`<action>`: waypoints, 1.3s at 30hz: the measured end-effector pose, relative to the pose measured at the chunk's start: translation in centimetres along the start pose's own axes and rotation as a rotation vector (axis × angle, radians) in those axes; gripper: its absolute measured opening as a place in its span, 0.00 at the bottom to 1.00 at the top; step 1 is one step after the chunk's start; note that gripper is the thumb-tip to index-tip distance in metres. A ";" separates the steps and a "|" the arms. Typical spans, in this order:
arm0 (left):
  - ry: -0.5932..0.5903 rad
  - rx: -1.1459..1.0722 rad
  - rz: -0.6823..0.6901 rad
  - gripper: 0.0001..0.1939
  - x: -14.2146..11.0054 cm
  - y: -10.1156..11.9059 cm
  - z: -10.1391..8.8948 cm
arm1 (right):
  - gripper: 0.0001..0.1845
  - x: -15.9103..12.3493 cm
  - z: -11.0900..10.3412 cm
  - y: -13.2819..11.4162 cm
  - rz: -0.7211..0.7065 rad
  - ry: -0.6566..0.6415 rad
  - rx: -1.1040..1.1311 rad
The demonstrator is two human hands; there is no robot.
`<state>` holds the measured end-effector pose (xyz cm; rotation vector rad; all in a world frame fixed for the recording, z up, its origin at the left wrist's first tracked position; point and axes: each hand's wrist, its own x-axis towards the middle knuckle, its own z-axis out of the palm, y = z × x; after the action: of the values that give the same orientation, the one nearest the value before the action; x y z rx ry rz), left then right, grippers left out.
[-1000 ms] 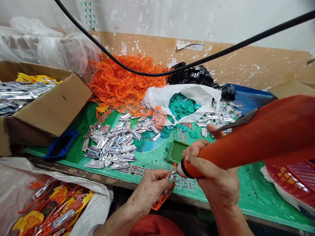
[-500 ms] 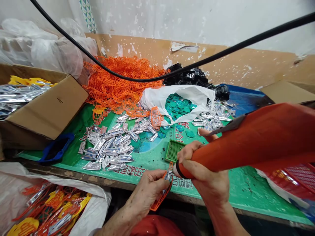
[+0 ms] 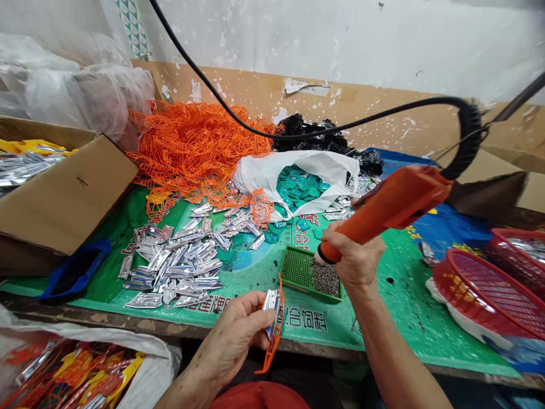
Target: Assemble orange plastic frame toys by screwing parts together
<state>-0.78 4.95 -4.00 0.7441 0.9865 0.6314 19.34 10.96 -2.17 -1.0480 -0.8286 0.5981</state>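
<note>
Your left hand (image 3: 232, 341) – fingers pinched on silver foil tag (image 3: 271, 307) seated in orange plastic lattice frame (image 3: 276, 335), held up past table edge. Right hand (image 3: 355, 255) closed round orange corded tool (image 3: 383, 210) – tip just above green perforated tray (image 3: 298, 270) with dark granules (image 3: 326, 279). Silver tags (image 3: 179, 267) heaped beyond on green-printed table (image 3: 409, 295).

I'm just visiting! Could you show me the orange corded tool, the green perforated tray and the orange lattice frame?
orange corded tool (image 3: 395, 199): head view, on its thick body.
green perforated tray (image 3: 293, 268): head view, on its bare green mesh.
orange lattice frame (image 3: 273, 347): head view, on its lower strip.
</note>
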 end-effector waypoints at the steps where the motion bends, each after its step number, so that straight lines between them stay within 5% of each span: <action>1: 0.006 0.002 0.005 0.15 0.0 0.1 -0.1 | 0.12 0.0 0.0 0.4 -0.002 0.004 -0.014; 20: 0.077 0.131 0.085 0.15 1.5 -0.3 -0.7 | 0.12 0.2 -0.2 1.3 -0.016 0.034 -0.115; 39: 0.031 0.035 0.018 0.13 1.2 0.7 -0.5 | 0.13 0.3 -0.3 1.8 -0.037 0.037 -0.151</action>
<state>-0.83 6.43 -4.19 0.7773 1.0223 0.6446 19.64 11.72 -3.82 -1.1745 -0.8688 0.4887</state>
